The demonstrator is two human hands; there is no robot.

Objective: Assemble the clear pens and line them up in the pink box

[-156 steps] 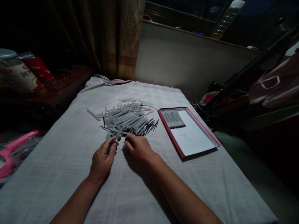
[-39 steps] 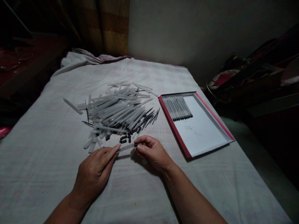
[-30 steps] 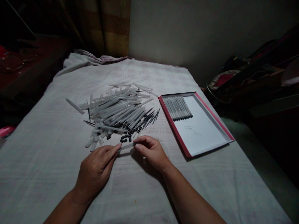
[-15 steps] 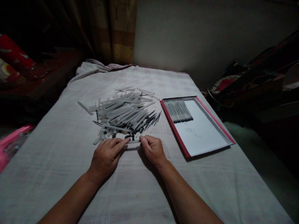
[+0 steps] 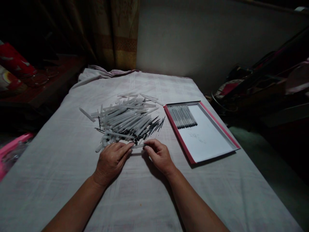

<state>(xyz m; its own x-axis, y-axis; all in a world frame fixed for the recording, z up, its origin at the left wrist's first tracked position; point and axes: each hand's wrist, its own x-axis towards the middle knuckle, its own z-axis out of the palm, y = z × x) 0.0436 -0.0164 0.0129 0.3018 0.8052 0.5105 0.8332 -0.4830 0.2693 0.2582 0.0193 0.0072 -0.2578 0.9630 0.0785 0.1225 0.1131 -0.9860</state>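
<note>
The left hand (image 5: 111, 160) and right hand (image 5: 159, 154) rest low on the cloth-covered tabletop (image 5: 60, 174), fingertips turned toward each other. Between them lies a clear pen barrel (image 5: 138, 146), level and just above the cloth. The left grip is closed to a pinch on the barrel's 9 o'clock end, with the other fingers flat. The right grip is closed likewise, thumb and forefinger nipping the 3 o'clock end, the remaining fingers curled under.

At 12 o'clock from the hands, close by, sprawls a loose pile of pen parts (image 5: 125, 117): pale tubes, thin dark refills and small black pieces at its near edge. One stray tube (image 5: 87, 114) lies apart at the pile's 9 o'clock side.

At 2 o'clock sits a shallow red-rimmed tray (image 5: 180, 141), with a tidy row of finished pens (image 5: 182, 116) laid side by side at its far end. A curtain (image 5: 120, 35) hangs beyond the tabletop at 12 o'clock.
</note>
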